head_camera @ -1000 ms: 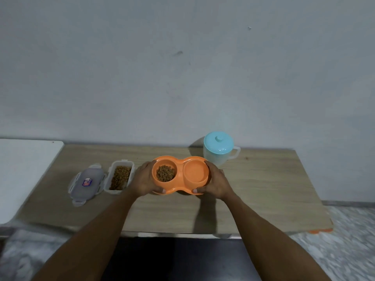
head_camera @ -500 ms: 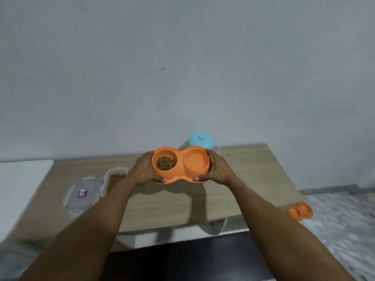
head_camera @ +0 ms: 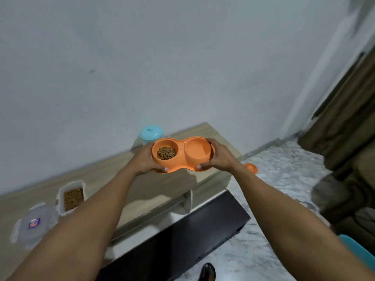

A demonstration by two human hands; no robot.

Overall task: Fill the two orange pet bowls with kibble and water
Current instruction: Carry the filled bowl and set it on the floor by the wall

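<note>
I hold an orange double pet bowl [head_camera: 181, 168] in the air above the right end of the wooden table [head_camera: 154, 189]. Its left cup holds brown kibble [head_camera: 166, 153]; the right cup [head_camera: 197, 150] looks wet, though water is hard to make out. My left hand [head_camera: 144, 159] grips the left end and my right hand [head_camera: 218, 157] grips the right end. A second orange bowl [head_camera: 251, 168] lies on the floor beyond the table's right end, partly hidden by my right arm.
A light blue lidded jug [head_camera: 150, 134] stands at the table's back by the wall. An open kibble container [head_camera: 72, 196] and its clear lid [head_camera: 33, 225] lie at the left. Marble floor [head_camera: 284, 179], a dark mat [head_camera: 182, 240] and brown furniture [head_camera: 349, 138] lie to the right.
Both hands have lifted the double bowl off the table and carried it right. My view has turned right, revealing the floor and the second orange bowl.
</note>
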